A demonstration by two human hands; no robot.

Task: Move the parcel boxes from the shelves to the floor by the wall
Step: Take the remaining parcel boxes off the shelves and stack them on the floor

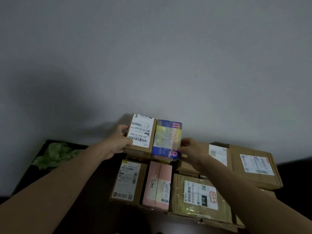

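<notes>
Brown box (141, 133) with white barcode label, blue-yellow box (167, 138), pink box (157, 184), green bag (54, 155)

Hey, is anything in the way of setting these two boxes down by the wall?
Nothing visible behind them. Under the brown box and blue box the view is blocked; the pink box lies just in front.

I read the head view as dim and low in contrast. Soft shadows fall on the wall (168, 48) toward 9 o'clock. The white label (141, 130) on the brown box (138, 152) shows brightest. The blue box (167, 139) is smeared by blur and glare. Wide-angle stretch shows at 6 o'clock.
</notes>
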